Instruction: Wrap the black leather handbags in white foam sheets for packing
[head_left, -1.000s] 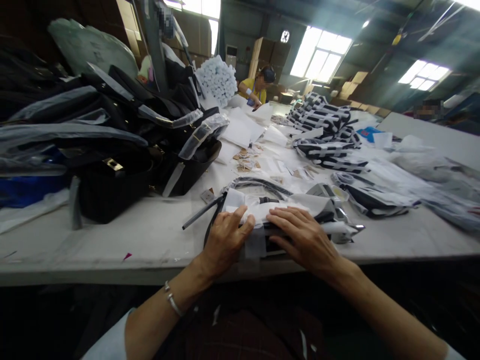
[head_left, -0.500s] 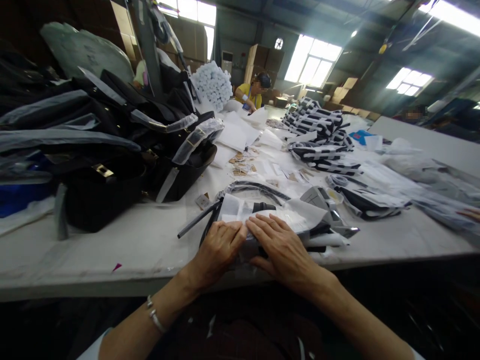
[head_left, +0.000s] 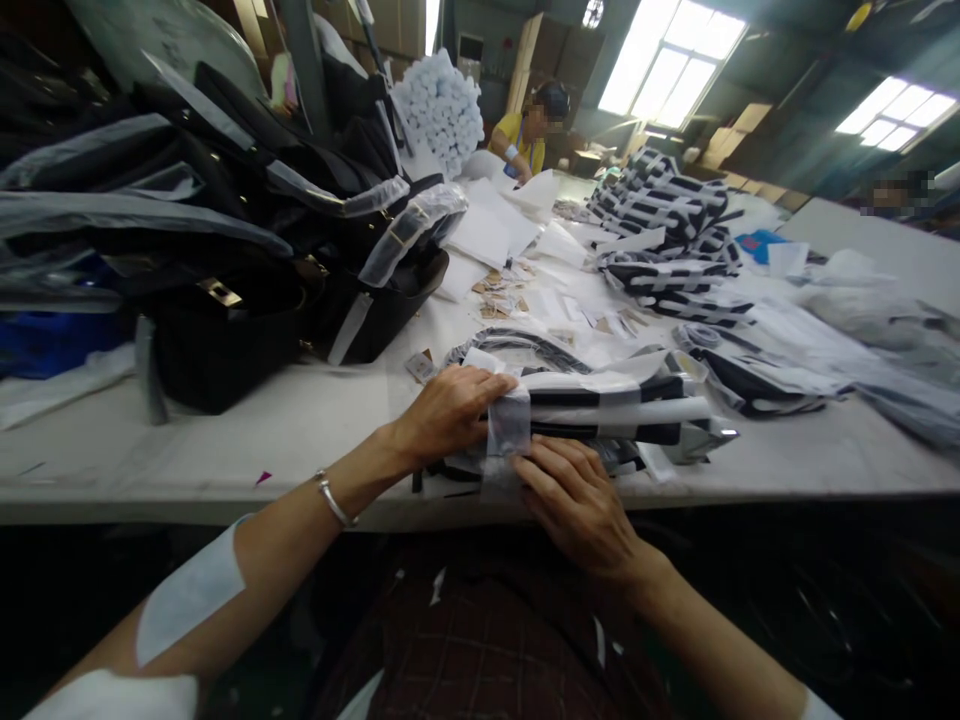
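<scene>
A black-and-white bag (head_left: 566, 395) lies at the table's front edge, turned on its side, with a translucent wrapping strip (head_left: 508, 425) round its left end. My left hand (head_left: 454, 408) is closed on that end, thumb and fingers gripping the strip's upper part. Below it, the bent fingers of my right hand (head_left: 576, 500) pinch the strip's lower right edge. A wrapped strap (head_left: 517, 340) curves up behind the bag. By the bag's right end, a grey piece with a shiny metal edge (head_left: 705, 440) is partly covered.
Black bags with wrapped handles (head_left: 232, 340) are heaped on the left. Black-and-white bags (head_left: 667, 240) are stacked at the back right, with another bag (head_left: 757, 375) nearer. White sheets (head_left: 491, 230) and small cards (head_left: 501, 292) lie mid-table (head_left: 322, 430). A person in yellow (head_left: 525, 135) works across the table.
The bag has been turned, so its black-and-white side now faces up. My left hand has risen onto the strip's upper part, and my right hand has moved from on top to the lower edge.
</scene>
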